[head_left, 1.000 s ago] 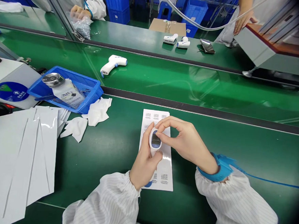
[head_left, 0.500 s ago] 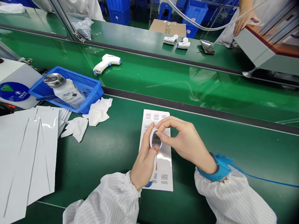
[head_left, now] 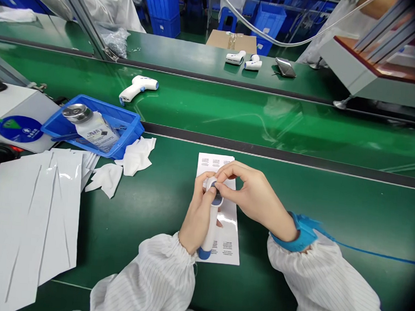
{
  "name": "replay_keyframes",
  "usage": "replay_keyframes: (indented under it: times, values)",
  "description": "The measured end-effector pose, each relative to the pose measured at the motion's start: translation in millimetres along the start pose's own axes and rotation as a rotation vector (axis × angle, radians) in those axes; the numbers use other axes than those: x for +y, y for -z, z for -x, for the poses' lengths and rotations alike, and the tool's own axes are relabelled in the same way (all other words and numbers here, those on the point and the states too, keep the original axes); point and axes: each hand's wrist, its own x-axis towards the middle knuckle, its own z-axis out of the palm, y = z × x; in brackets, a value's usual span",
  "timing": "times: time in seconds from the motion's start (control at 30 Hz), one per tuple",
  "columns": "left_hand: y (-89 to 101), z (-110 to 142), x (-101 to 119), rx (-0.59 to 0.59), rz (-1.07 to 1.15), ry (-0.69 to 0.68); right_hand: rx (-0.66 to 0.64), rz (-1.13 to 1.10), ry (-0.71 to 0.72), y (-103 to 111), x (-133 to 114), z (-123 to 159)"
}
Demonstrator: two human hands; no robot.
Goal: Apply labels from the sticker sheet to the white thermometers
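Observation:
My left hand [head_left: 196,214] is wrapped round a white thermometer gun [head_left: 210,222] with a blue base, held over a white label sheet [head_left: 227,237] on the green table. My right hand [head_left: 250,196] pinches at the top of the gun's head with thumb and forefinger pressed together; what lies under the fingertips is too small to make out. A blue wrist strap [head_left: 303,231] with a cord sits on my right wrist.
A blue tray [head_left: 124,119] holds a metal-capped bottle [head_left: 88,126] at the left, with white wipes [head_left: 129,162] and white sheets [head_left: 26,209] beside it. Another thermometer gun [head_left: 137,87] lies on the conveyor belt. Two more thermometer guns [head_left: 244,59] and a phone [head_left: 285,66] lie on the far bench.
The gun in my left hand has tilted so its head faces away and its handle shows. The thermometer on the belt has drifted left. The other workers' hands have left the view.

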Motion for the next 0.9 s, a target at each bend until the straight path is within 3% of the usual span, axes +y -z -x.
replay_keyframes:
  times: [0.1, 0.23, 0.43, 0.57, 0.77, 0.9]
  values:
    - [0.5, -2.6, 4.8, -0.036, 0.077, 0.093, -0.024, -0.102, -0.078, 3.7, 5.4, -0.9]
    - [3.4, 0.5, 11.9, -0.001, 0.091, 0.09, -0.101, -0.213, -0.147, 8.7, 7.2, -0.2]
    - [4.0, 9.5, 24.0, 0.094, -0.108, -0.076, 0.027, -0.106, 0.009, 6.8, -8.0, 7.0]
    - [3.9, 13.9, 23.6, 0.13, -0.209, -0.156, 0.044, -0.093, 0.048, 4.8, -19.7, 15.9]
    - [4.4, 18.3, 21.4, 0.158, -0.246, -0.164, -0.028, -0.133, -0.104, 1.8, -29.2, 25.8]
    - [5.0, 20.7, 24.8, 0.105, -0.154, -0.08, -0.141, -0.456, -0.215, 7.0, -24.0, 20.4]
